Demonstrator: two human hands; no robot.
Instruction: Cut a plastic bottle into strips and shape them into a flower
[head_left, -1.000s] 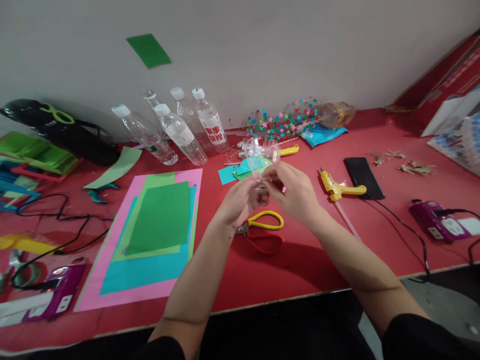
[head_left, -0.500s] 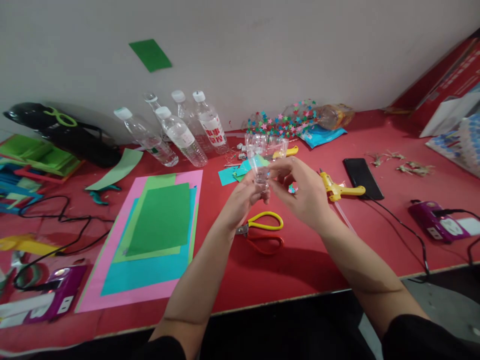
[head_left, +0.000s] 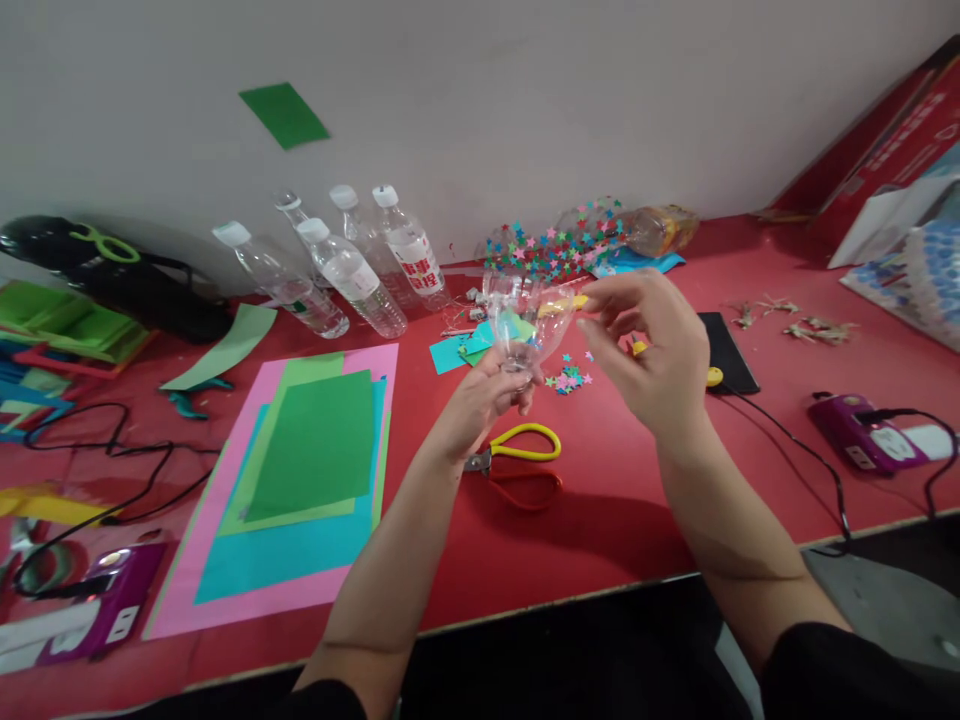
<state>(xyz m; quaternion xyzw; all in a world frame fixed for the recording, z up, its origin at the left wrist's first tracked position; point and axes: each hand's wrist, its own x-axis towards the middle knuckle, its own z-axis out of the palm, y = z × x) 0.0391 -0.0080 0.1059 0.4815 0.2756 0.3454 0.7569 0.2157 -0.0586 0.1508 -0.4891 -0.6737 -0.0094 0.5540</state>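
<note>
Two hands: left point(head_left: 480, 402) pinches a clear plastic piece point(head_left: 519, 350), right point(head_left: 657, 350) hovers half-spread beside it.

I'm at what looks like a craft workspace: coloured paper sheets point(head_left: 311, 450) at lower left, scissors point(head_left: 517, 456) near centre, small stars point(head_left: 568, 381) (pink, blue, green) just above, plastic bottles point(head_left: 361, 283) upper left.

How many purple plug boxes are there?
2: one purple plug box at lower left, beside the pink paper; another at right, beyond the black phone.
</note>
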